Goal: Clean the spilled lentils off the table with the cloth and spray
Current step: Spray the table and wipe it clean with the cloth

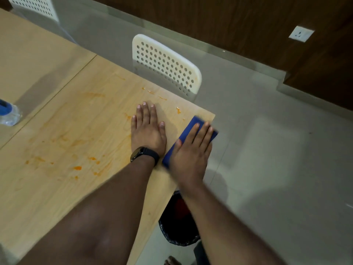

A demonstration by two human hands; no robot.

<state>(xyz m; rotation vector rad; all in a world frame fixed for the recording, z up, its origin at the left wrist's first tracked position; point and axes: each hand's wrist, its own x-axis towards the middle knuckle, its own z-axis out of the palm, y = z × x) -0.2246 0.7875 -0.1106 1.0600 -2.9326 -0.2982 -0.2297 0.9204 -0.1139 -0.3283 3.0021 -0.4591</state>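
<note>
Right hand (pixel 191 150), fingers flat, presses cloth (pixel 188 133) at table (pixel 57 197) edge; overshoot drags lentils (pixel 77 167) floorward, missing bin (pixel 177 226) at 6 o'clock.

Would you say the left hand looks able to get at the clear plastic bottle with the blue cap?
Probably yes: the left hand lies flat, holding nothing, and only bare smeared wooden table separates it from the bottle.

The counter (pixel 57 188) looks like pale wood-grain laminate, smooth and matt, smeared with wet orange streaks (pixel 77 167). The cloth (pixel 188 133) is blue and matt. The chair back (pixel 166 66) is white perforated plastic. The bottle (pixel 9 116) is clear plastic. The floor (pixel 277 150) is glossy grey tile, the wall (pixel 229 22) dark wood-grain panelling.
</note>
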